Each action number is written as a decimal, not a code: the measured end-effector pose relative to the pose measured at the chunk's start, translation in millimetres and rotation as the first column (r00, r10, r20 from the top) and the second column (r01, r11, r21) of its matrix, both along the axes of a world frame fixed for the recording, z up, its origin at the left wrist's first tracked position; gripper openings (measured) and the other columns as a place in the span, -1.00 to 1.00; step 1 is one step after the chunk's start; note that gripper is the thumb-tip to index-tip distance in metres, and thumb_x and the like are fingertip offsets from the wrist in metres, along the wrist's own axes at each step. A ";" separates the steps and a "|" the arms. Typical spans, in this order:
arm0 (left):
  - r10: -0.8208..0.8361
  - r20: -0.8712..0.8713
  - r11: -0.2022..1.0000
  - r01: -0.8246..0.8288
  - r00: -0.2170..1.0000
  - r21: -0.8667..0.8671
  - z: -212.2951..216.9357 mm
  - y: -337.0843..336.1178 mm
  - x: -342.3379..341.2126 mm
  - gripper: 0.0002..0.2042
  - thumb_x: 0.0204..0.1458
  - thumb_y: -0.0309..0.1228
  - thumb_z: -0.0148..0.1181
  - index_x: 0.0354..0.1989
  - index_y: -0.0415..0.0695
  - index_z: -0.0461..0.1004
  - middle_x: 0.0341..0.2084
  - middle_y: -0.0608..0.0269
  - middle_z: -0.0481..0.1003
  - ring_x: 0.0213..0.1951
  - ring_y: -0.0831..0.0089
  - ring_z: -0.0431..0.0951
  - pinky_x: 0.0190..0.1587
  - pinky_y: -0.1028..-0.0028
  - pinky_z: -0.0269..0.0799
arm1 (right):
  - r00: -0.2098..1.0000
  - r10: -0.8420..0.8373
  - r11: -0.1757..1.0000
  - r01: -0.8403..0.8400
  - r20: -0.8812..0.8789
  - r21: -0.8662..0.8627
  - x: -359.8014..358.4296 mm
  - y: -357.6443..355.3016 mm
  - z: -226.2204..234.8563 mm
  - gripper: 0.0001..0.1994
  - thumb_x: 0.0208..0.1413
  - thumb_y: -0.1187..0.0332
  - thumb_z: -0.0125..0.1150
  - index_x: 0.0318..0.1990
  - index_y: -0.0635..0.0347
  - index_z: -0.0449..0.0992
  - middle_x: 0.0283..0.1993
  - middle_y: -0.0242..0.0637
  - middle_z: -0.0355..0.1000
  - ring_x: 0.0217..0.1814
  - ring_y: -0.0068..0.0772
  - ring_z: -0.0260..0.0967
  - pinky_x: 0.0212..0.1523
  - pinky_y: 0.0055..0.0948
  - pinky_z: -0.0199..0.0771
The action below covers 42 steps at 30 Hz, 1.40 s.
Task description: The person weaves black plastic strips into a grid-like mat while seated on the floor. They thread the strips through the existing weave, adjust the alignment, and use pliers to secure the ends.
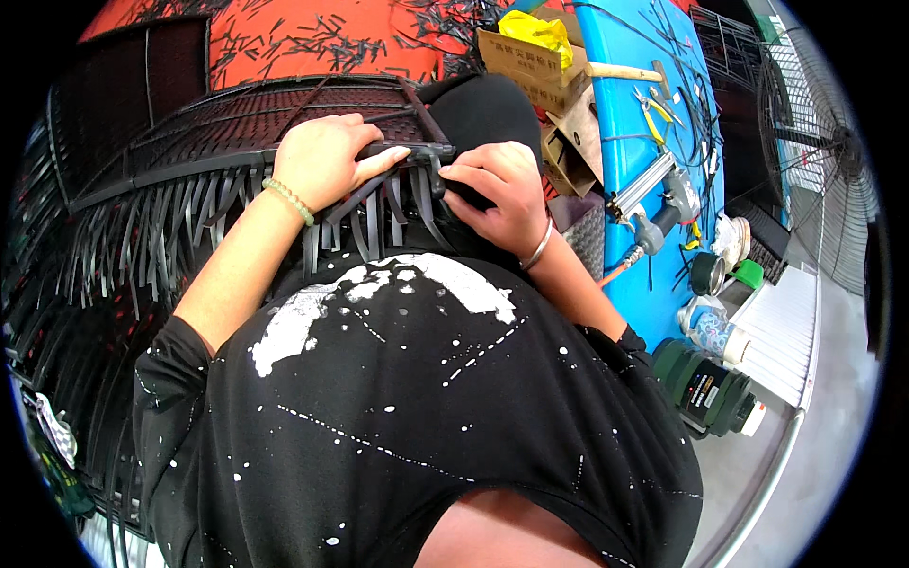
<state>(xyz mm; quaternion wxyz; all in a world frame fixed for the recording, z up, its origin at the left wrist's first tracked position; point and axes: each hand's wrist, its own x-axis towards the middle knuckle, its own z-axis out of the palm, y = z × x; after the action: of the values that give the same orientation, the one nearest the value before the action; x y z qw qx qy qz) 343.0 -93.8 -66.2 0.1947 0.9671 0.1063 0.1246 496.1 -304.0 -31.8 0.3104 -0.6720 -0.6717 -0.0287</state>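
Observation:
A dark woven wicker panel (312,107) on a black frame lies across my lap, with many loose flat black strips (151,237) hanging from its near edge. My left hand (320,163) is closed over that edge close to the frame's right corner, its thumb along the bar beside a strip. At the corner itself, my right hand (502,194) is closed, thumb and fingers pinching at the end of the bar. A dark strip seems to be between those fingers, but they partly hide it.
Right of me, a blue table (615,95) carries a hammer (625,72), yellow-handled pliers (653,115), an air tool (653,213) with a hose and black strips. A cardboard box (530,71) stands beside it. Strip scraps litter a red surface (284,38) ahead. A green jug (701,388) and fan (833,142) are at right.

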 end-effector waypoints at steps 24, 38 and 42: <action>-0.171 -0.056 0.857 0.121 0.984 -0.501 11.9 18.3 29.4 -0.67 0.14 -0.13 0.28 -0.19 -0.19 0.66 -0.27 0.05 0.62 -0.21 0.26 0.64 -0.11 0.35 0.51 | 0.984 -0.179 0.984 0.179 -0.016 -0.013 14.8 -2.7 -22.9 -0.69 0.04 0.32 0.32 -0.03 0.09 0.56 -0.03 -0.27 0.55 0.14 -0.19 0.43 0.20 -0.16 0.28; -0.005 -0.205 0.250 -0.198 0.979 -0.948 15.2 32.7 85.9 -0.78 0.13 -0.34 0.34 -0.16 -0.22 0.66 -0.27 0.31 0.65 -0.23 0.59 0.60 -0.11 0.55 0.50 | 0.986 -0.151 0.988 0.148 -0.072 -0.041 12.6 7.2 -39.9 -0.68 -0.04 0.21 0.43 -0.10 0.03 0.61 -0.04 -0.30 0.57 0.20 -0.29 0.43 0.38 -0.01 0.14; -0.012 -0.044 0.459 -0.034 0.999 -0.888 -9.1 23.1 103.6 -0.75 0.08 -0.31 0.39 -0.18 -0.24 0.68 -0.33 0.35 0.66 -0.27 0.66 0.58 -0.13 0.57 0.49 | 0.984 -0.151 0.988 0.146 -0.093 -0.053 11.6 8.0 -38.7 -0.66 -0.04 0.20 0.44 -0.08 0.03 0.60 -0.02 -0.30 0.55 0.21 -0.30 0.42 0.41 -0.02 0.11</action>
<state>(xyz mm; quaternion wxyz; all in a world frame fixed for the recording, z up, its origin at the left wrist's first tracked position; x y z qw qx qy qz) 446.6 -70.6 -75.3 0.6660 0.7266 0.1661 0.0312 507.7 -296.0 -70.4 0.3241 -0.7277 -0.6044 -0.0038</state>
